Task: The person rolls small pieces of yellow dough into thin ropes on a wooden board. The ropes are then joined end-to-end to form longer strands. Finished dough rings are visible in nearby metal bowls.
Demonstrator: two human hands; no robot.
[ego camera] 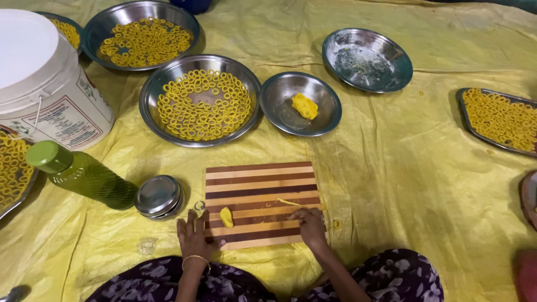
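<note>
My right hand (309, 223) rests at the 4 o'clock edge of the striped board (260, 204), fingers (296, 214) bunched together and pressed down on the near end of a thin yellow dough strand (288, 202). The strand runs away from my fingertips toward 10 o'clock, lying flat on the wood. My left hand (193, 237) lies palm down at the board's 8 o'clock corner, fingers spread and holding nothing, steadying the board; a bangle (196, 260) circles that wrist. Just beyond my left fingertips, a small dough lump (226, 217) sits on the board, apart from the strand.

To do this well, I judge the strand wants light, even pressure so it keeps one thickness and does not tear, while the left hand keeps the board from sliding on the yellow sheet (403, 168) spread over the floor.

Outward from the board: at 9 o'clock, a small steel lid (158, 196) and a green bottle (84, 176) on its side. At 12 o'clock, a steel plate (156, 89) filled with yellow dough rings (204, 103), and beside it a bowl (279, 98) holding a larger dough piece (305, 105). Farther off at 11 o'clock stand a second ring plate (106, 28) and a white bucket (39, 78). An empty dish (391, 72) sits at 1 o'clock, and a tray (464, 106) of rings at 2 o'clock.
</note>
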